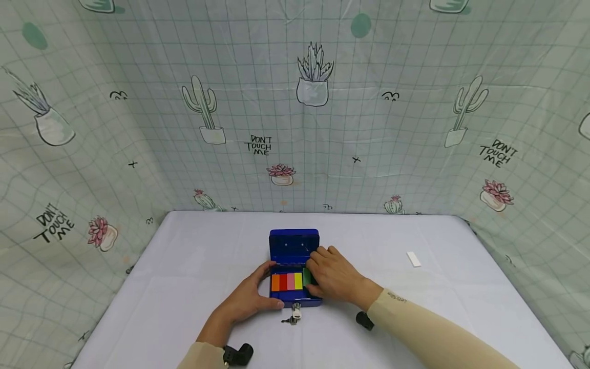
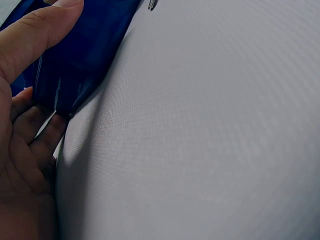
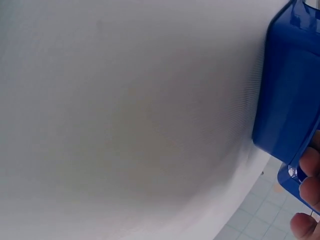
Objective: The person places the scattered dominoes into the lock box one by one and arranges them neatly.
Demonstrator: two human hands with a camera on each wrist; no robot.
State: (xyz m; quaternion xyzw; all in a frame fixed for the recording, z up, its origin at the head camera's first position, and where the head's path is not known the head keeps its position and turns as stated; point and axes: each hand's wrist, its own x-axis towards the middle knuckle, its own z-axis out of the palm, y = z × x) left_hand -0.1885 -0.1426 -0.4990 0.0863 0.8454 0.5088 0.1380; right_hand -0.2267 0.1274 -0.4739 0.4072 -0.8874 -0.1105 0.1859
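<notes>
A blue metal cash box [image 1: 287,297] stands on the table with its lid [image 1: 293,246] raised at the back. Inside it, orange [image 1: 275,283], red [image 1: 283,282], pink [image 1: 291,282] and yellow blocks [image 1: 298,281] lie side by side. My left hand [image 1: 246,297] grips the box's left side, thumb on the front edge, fingers towards the back corner. At the right end of the box, my right hand [image 1: 334,274] pinches a green block [image 1: 306,277], which it partly hides. In the right wrist view, curled fingertips [image 3: 310,187] show beside the box and lid.
Keys [image 1: 290,321] hang from the lock [image 1: 296,309] at the box's front. A small white rectangular piece [image 1: 413,259] lies on the white-covered table [image 1: 392,236], right of the box. Behind hangs a grid-patterned cloth [image 1: 341,128] with cactus drawings.
</notes>
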